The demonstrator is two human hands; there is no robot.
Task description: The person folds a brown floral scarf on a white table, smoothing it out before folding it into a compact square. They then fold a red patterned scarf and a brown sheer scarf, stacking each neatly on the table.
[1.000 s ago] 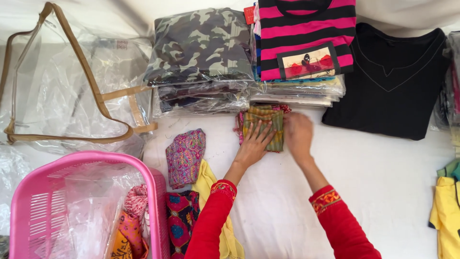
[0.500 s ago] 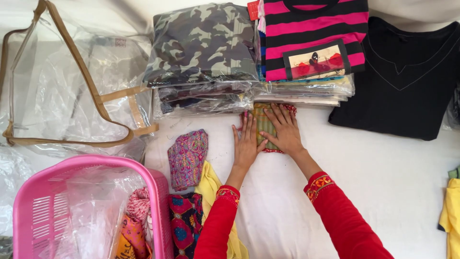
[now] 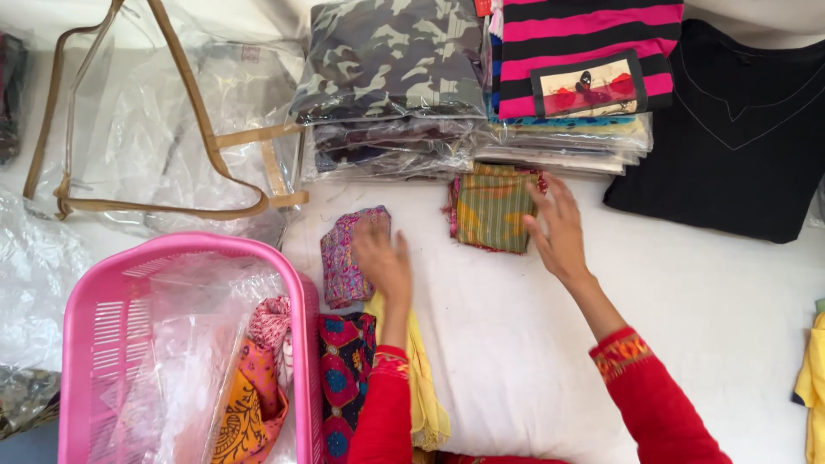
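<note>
A small folded green and orange striped cloth (image 3: 491, 209) lies on the white sheet (image 3: 705, 309), just below the stacks of packed clothes. My right hand (image 3: 559, 230) rests flat at its right edge, fingers spread. My left hand (image 3: 381, 258) lies on a folded pink patterned cloth (image 3: 342, 258) to the left, fingers apart. Both arms wear red sleeves. Below the pink cloth lie a yellow cloth (image 3: 423, 387) and a red and blue printed cloth (image 3: 344, 378).
A pink plastic basket (image 3: 94, 344) with plastic wrap and orange cloth stands at the lower left. A clear bag with tan straps (image 3: 146, 129) lies at the upper left. Camouflage (image 3: 387, 60) and pink-striped (image 3: 584, 51) packed stacks sit at the top, a black garment (image 3: 739, 146) at right.
My left hand has left the striped cloth and moved left and down onto the pink patterned cloth. My right hand slid to the striped cloth's right edge.
</note>
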